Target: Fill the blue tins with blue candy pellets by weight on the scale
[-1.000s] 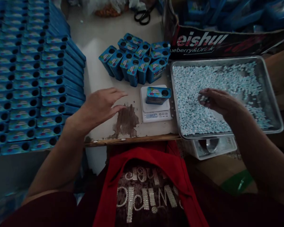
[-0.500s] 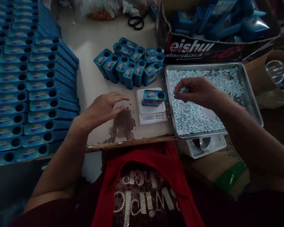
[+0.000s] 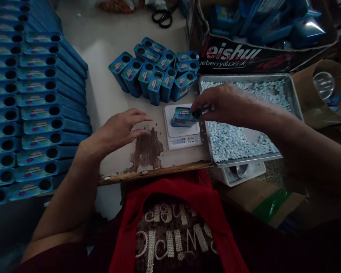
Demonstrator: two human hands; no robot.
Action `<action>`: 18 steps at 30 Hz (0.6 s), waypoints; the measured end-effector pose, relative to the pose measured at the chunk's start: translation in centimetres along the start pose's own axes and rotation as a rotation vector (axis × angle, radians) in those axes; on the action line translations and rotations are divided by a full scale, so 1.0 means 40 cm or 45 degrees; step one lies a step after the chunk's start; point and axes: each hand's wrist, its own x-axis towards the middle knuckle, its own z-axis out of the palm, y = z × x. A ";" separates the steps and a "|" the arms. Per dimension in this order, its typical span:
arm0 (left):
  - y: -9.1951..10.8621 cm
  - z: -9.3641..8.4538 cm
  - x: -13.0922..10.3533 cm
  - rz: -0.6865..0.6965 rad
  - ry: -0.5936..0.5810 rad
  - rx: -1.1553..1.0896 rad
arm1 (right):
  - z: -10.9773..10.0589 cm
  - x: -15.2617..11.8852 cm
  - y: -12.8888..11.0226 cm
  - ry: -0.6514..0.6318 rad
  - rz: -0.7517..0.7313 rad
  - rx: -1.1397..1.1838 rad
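A blue tin with a round dark opening (image 3: 182, 116) stands on a small white digital scale (image 3: 184, 141). Over the tin's right end is my right hand (image 3: 216, 102), its fingers pinched around a few small pale candies. Behind and below that hand lies a metal tray (image 3: 251, 161) of white and light-blue candies (image 3: 230, 142). My left hand (image 3: 122, 127) hovers left of the scale above the table, thumb and fingers apart, holding nothing. Several more blue tins (image 3: 155, 81) stand grouped behind the scale.
Rows of blue tins (image 3: 39, 117) fill the left side. At the back right is a cardboard box (image 3: 230, 58) of blue containers, with black scissors (image 3: 162, 18) to its left. A white appliance (image 3: 238, 174) sits under the tray. Brown cardboard (image 3: 264, 201) lies at lower right.
My right hand has moved left from over the tray to the tin's opening. My left hand stays nearly in place. The view has shifted slightly.
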 end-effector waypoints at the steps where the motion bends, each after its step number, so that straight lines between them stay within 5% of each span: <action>1: -0.001 0.002 0.002 0.004 0.009 0.003 | 0.000 0.005 -0.003 0.011 0.005 -0.017; 13: 0.008 -0.010 0.001 -0.003 -0.008 0.009 | 0.012 0.004 -0.021 0.136 0.082 0.070; 18: 0.000 -0.025 -0.010 0.016 0.001 0.007 | 0.016 -0.106 0.052 0.354 0.306 0.058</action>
